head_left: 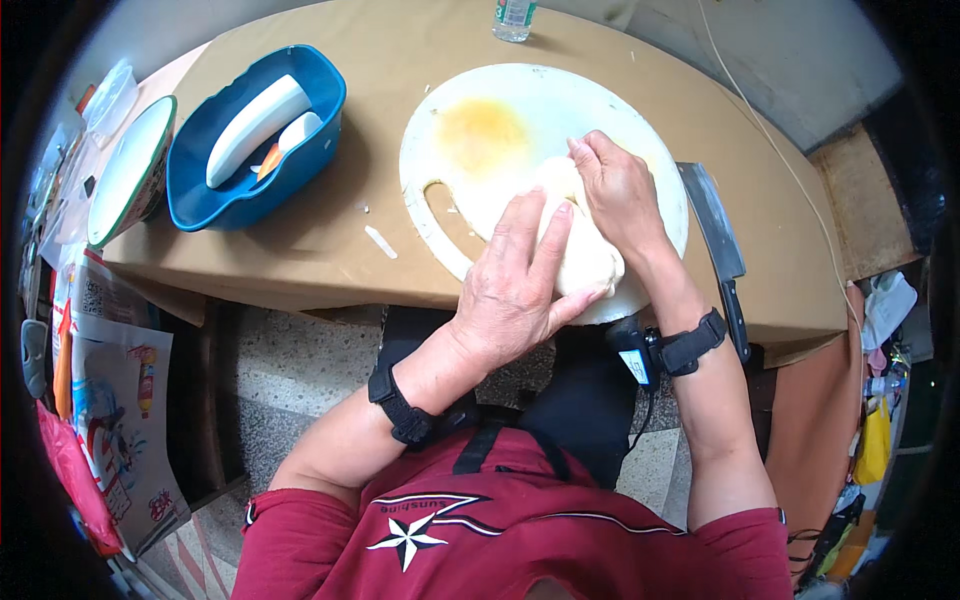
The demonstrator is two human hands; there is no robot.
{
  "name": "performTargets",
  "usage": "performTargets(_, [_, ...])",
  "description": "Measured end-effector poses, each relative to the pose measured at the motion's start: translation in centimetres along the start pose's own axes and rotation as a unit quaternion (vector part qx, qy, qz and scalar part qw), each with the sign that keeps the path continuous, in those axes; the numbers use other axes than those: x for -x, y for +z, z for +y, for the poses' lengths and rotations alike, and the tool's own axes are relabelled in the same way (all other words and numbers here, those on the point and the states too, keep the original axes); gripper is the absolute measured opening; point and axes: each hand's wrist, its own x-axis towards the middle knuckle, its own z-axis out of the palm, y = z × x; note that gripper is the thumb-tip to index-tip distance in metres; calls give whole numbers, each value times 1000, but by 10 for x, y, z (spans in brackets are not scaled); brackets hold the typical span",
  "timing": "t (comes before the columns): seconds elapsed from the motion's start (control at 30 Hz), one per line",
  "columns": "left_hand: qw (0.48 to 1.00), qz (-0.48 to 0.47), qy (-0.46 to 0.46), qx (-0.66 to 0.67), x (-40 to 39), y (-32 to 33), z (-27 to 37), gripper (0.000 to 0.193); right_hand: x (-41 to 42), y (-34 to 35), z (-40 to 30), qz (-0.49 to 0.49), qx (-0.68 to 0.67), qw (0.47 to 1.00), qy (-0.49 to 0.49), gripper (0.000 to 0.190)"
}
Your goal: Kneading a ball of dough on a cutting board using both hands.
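A pale, smooth lump of dough (589, 251) lies on the right half of a round white cutting board (570, 90), close to its near edge. My left hand (514, 277) rests over the lump's left side, fingers spread and thumb at the near end, holding it. With curled fingers my right hand (619, 191) grips the far right side of the dough. Part of the lump is hidden under both hands. The board has a yellow-orange stain and a handle slot at its left.
A cleaver (712, 225) lies right of the board, its handle towards me. To the left, a blue plastic basin (255, 206) holds a peeled white radish (259, 131) and an orange carrot piece (270, 161). Beside it tilts an enamel bowl (135, 165). A plastic bottle (514, 21) stands behind the board.
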Motion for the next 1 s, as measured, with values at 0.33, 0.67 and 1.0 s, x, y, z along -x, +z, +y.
performTargets(0.33, [1000, 1, 1, -12, 3, 1, -1, 71, -4, 1, 30, -32, -139, 986, 92, 40])
performTargets(0.67, [999, -2, -28, -34, 6, 3, -3, 68, 35, -44, 8, -65, -422, 868, 253, 57])
performTargets(1.0, [999, -22, -2, -24, -2, 4, -2, 70, 25, -24, 9, -38, -215, 958, 188, 64])
